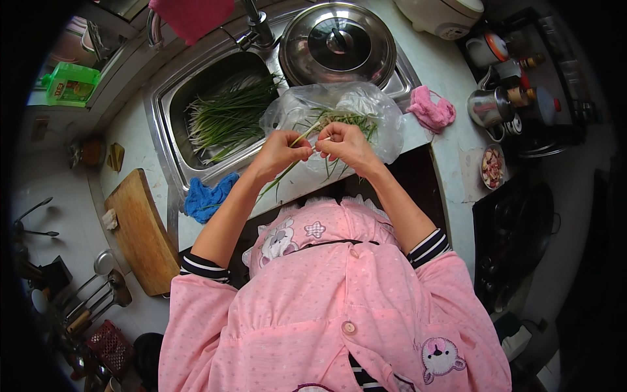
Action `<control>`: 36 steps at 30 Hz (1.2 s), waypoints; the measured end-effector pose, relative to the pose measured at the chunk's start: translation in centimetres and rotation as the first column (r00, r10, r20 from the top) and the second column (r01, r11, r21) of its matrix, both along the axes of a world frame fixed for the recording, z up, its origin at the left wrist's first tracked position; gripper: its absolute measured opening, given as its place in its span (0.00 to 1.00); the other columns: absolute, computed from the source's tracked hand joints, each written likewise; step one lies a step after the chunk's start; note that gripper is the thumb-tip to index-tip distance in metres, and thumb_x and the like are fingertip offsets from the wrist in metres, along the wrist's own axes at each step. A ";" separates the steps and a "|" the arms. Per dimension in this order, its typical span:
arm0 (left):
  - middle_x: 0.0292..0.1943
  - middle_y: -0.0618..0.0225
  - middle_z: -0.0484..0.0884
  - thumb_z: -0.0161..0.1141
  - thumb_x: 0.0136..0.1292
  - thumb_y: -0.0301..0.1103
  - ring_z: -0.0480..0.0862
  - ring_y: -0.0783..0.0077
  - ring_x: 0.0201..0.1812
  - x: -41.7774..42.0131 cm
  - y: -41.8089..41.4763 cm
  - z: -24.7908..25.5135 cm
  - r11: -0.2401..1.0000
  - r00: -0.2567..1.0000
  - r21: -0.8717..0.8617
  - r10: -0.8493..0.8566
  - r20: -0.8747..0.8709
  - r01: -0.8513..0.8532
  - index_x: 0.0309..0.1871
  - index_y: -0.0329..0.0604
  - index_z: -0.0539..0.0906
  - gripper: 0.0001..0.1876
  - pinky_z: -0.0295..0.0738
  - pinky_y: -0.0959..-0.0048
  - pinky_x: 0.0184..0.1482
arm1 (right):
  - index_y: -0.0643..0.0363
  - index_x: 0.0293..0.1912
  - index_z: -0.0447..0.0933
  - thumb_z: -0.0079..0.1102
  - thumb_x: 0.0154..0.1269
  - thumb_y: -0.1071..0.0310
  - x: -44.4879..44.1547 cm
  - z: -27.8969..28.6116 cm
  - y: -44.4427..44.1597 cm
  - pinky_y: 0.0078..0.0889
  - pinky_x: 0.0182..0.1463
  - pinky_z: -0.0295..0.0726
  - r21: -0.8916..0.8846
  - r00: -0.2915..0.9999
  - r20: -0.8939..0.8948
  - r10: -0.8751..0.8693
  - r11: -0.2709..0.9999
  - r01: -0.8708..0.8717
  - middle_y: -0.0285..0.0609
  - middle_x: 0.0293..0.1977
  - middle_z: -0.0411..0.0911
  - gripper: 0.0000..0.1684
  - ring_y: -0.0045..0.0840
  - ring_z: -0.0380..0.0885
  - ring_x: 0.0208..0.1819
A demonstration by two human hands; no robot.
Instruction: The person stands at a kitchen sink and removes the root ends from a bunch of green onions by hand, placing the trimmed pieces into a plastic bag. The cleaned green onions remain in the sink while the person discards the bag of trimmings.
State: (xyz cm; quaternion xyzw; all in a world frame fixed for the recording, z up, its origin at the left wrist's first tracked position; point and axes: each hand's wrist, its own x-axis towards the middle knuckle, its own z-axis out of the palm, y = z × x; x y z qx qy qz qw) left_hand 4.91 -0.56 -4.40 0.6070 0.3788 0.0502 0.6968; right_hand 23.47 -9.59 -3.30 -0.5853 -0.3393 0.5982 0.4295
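Observation:
My left hand [288, 153] pinches a thin green stalk, its leaves trailing down toward the counter's front edge. Close beside it, my right hand [345, 147] has thumb and fingers together at the stalk's pale end. Beyond both hands a clear plastic bag [387, 142] lies spread on the counter, with loose green scraps and roots [350, 118] on it. A large heap of thin green stalks with white ends, like chives or young scallions [235, 115], rests in the left sink basin [183, 83].
A steel lid [303, 59] covers the right basin. Around the sink are a faucet [259, 32], a pink cloth [431, 110] and a blue cloth [208, 198]. A wooden cutting board [142, 235] lies at left; a bowl of garlic-like pieces [492, 167] stands near the stove [514, 225].

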 end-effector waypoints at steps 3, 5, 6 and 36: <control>0.26 0.74 0.81 0.68 0.59 0.30 0.76 0.83 0.29 0.0 0.4 1.1 0.995 0.995 0.061 -0.070 -0.076 0.075 0.34 0.37 0.84 0.06 0.69 0.80 0.32 | 0.63 0.33 0.79 0.62 0.54 0.67 1.4 0.2 0.3 0.19 0.30 0.77 -0.020 0.982 0.142 0.123 0.992 -0.122 0.35 0.26 0.81 0.09 0.16 0.80 0.28; 0.25 0.74 0.80 0.67 0.58 0.29 0.76 0.83 0.28 0.0 0.5 1.8 0.989 0.989 0.091 -0.106 -0.104 0.116 0.32 0.37 0.83 0.05 0.69 0.80 0.32 | 0.63 0.31 0.79 0.61 0.54 0.67 1.6 0.8 0.6 0.20 0.30 0.78 -0.037 0.962 0.203 0.185 0.983 -0.181 0.35 0.25 0.81 0.08 0.16 0.81 0.28; 0.25 0.74 0.80 0.67 0.58 0.29 0.76 0.83 0.28 0.0 0.6 2.0 0.987 0.986 0.097 -0.114 -0.120 0.126 0.32 0.37 0.83 0.05 0.69 0.80 0.32 | 0.63 0.31 0.79 0.61 0.54 0.67 1.6 1.0 0.7 0.20 0.30 0.78 -0.046 0.956 0.207 0.210 0.978 -0.204 0.35 0.25 0.81 0.09 0.17 0.81 0.29; 0.24 0.73 0.80 0.68 0.57 0.36 0.70 0.86 0.22 -0.6 1.3 3.3 0.995 0.974 -0.102 -0.041 -0.222 0.019 0.32 0.41 0.83 0.09 0.58 0.83 0.23 | 0.69 0.43 0.80 0.57 0.67 0.69 2.2 -0.4 0.3 0.19 0.35 0.82 0.044 0.988 -0.045 0.150 0.988 -0.148 0.41 0.31 0.83 0.11 0.18 0.81 0.30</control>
